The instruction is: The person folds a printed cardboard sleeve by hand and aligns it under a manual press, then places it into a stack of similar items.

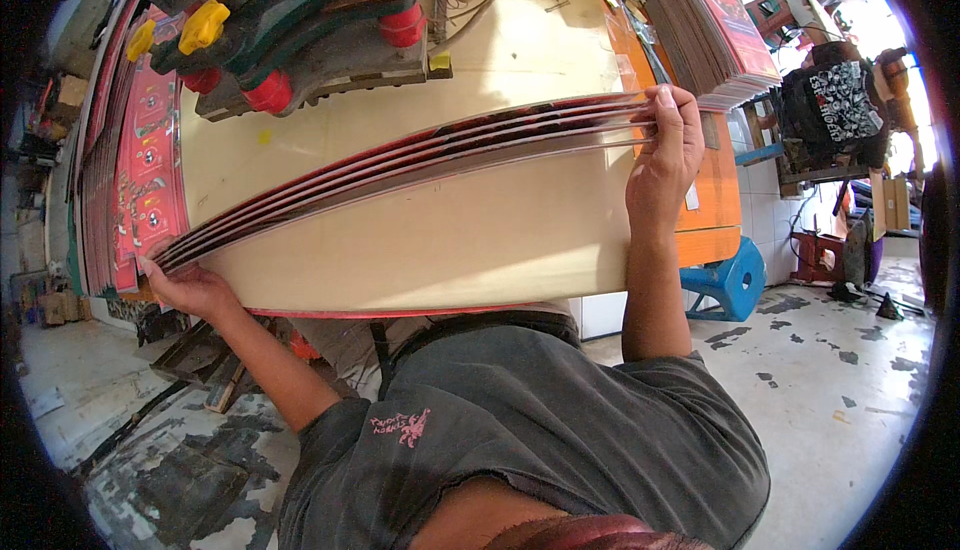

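Observation:
Between my two hands I hold a stack of several long, thin sheets (420, 155), seen nearly edge-on, with pale edges and dark faces. They slant across the cream worktop (440, 240), lower at the left. My left hand (192, 288) is closed on their left end, beside a pile of red printed sheets (150, 180). My right hand (664, 150) pinches the right end, with the thumb on the near side. Gaps show between the sheets. Whether their lower edges touch the worktop I cannot tell.
Beyond the sheets stands a dark green machine (320, 20) with red round parts and yellow knobs. Another tall pile of printed sheets (700, 30) is at the far right, on an orange table (712, 190). A blue plastic stool (735, 280) stands below it, right of me.

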`<state>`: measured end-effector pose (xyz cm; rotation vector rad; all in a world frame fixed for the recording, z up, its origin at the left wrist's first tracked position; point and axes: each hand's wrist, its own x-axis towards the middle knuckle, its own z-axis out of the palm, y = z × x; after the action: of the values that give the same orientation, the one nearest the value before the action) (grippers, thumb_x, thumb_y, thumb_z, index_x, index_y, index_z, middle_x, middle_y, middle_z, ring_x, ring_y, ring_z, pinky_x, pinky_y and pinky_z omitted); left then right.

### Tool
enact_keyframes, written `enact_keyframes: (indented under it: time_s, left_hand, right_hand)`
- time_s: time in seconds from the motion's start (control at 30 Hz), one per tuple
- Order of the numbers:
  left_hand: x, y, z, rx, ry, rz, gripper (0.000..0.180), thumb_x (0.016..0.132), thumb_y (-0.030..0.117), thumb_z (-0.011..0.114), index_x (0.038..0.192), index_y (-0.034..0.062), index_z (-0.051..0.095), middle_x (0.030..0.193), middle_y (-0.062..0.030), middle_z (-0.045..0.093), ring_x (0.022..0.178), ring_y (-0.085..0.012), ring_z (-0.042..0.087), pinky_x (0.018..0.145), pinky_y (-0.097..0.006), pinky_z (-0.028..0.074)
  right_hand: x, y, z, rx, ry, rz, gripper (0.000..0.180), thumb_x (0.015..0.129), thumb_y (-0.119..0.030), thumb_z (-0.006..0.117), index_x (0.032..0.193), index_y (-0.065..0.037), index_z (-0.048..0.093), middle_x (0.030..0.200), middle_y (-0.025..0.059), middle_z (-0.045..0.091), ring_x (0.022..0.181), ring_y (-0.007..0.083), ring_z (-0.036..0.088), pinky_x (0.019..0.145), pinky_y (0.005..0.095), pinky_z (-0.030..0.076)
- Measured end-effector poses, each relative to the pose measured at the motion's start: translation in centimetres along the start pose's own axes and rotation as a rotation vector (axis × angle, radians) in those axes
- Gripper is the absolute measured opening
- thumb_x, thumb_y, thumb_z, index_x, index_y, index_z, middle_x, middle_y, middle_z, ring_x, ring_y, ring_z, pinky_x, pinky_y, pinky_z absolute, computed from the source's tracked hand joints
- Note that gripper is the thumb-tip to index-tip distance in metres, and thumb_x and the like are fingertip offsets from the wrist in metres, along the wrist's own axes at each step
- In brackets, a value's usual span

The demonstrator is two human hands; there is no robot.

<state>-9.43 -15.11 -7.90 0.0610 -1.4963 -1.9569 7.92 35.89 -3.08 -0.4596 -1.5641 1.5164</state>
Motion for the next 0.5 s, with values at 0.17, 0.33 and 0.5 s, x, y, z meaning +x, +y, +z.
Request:
enact_keyframes:
  time_s: [0.17, 0.33, 0.5]
  left_hand:
    - [0.7, -0.8, -1.5, -0.002, -0.066, 0.005, 0.048, 0.106, 0.044, 0.051, 0.098, -0.0007, 0.066, 0.088, -0.0103, 0.071, 0.078, -0.0215, 0.071, 0.073, -0.036, 0.059]
    - [0.8, -0.8, -1.5, -0.010, -0.056, 0.004, 0.047, 0.106, 0.043, 0.050, 0.098, -0.0008, 0.066, 0.089, -0.0112, 0.071, 0.079, -0.0227, 0.071, 0.075, -0.037, 0.058]
    - [0.1, -0.1, -0.2, -0.025, -0.007, 0.018, 0.040, 0.101, 0.043, 0.059, 0.091, 0.0048, 0.067, 0.086, -0.0079, 0.072, 0.078, -0.0212, 0.071, 0.072, -0.038, 0.059]
  right_hand:
    - [0.2, 0.3, -0.2, 0.033, -0.007, -0.006, 0.022, 0.108, -0.022, 0.058, 0.102, -0.001, 0.065, 0.093, 0.0028, 0.064, 0.086, 0.0087, 0.055, 0.082, 0.0252, 0.045]
    - [0.2, 0.5, -0.3, 0.038, -0.018, -0.015, 0.023, 0.108, -0.022, 0.058, 0.102, -0.001, 0.065, 0.093, 0.0033, 0.065, 0.086, 0.0093, 0.058, 0.083, 0.0255, 0.046]
    - [0.2, 0.4, -0.2, 0.035, -0.016, -0.016, 0.022, 0.107, -0.022, 0.058, 0.103, -0.001, 0.065, 0.092, 0.0035, 0.065, 0.086, 0.0097, 0.059, 0.083, 0.0256, 0.046]
